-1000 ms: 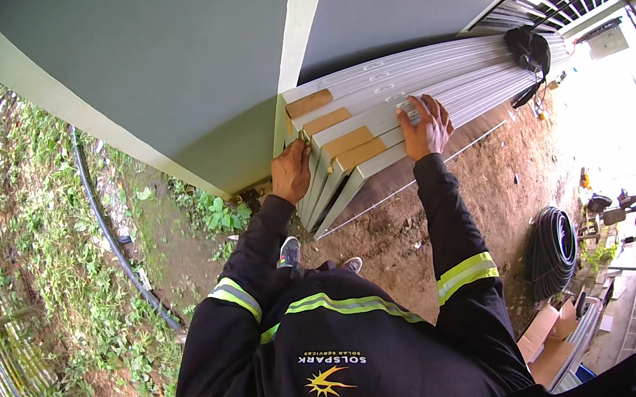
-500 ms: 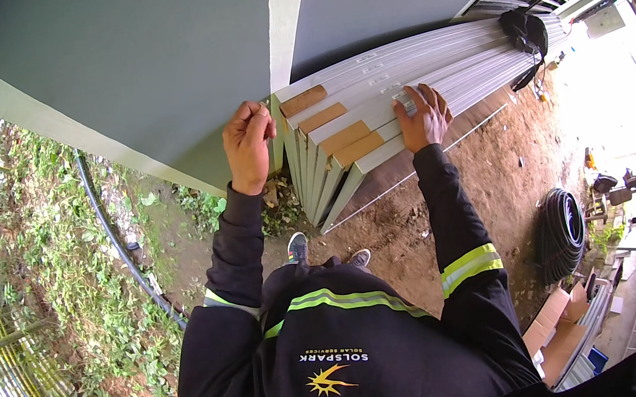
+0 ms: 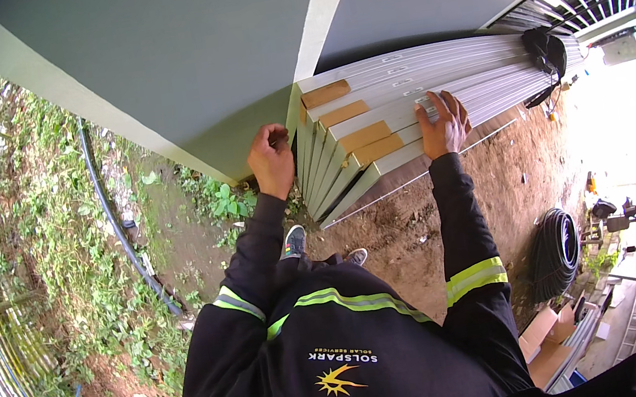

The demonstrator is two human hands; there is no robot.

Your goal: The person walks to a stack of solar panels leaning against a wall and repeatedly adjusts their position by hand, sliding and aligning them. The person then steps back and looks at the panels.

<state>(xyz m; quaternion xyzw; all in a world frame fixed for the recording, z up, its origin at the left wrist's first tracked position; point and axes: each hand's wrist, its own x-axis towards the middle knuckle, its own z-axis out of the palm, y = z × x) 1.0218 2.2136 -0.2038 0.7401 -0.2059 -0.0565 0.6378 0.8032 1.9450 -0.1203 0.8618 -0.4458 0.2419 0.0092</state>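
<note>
A row of solar panels (image 3: 470, 67) with pale metal frames stands on edge against the grey wall, fanned apart at the near left end. Brown cardboard corner pieces (image 3: 365, 137) cover several of their top corners. My right hand (image 3: 445, 128) lies over the top edges of the front panels, thumb and fingers apart. Just left of the panel ends, my left hand (image 3: 272, 163) is raised with its fingers curled in. It does not touch the panels, and whatever its fingers may hold is hidden.
Behind the panels rises a grey wall (image 3: 175, 48) with a pale corner strip. A black bag (image 3: 545, 51) hangs over their far end. Coiled black pipe (image 3: 555, 254) and opened cardboard boxes (image 3: 545, 337) lie to the right. Weeds and a long dark hose (image 3: 110, 211) are on the left.
The view has shifted, so wall and panels sit farther right in the picture. My left hand has turned, its fingertips now hidden. My right hand still rests on the panel edges.
</note>
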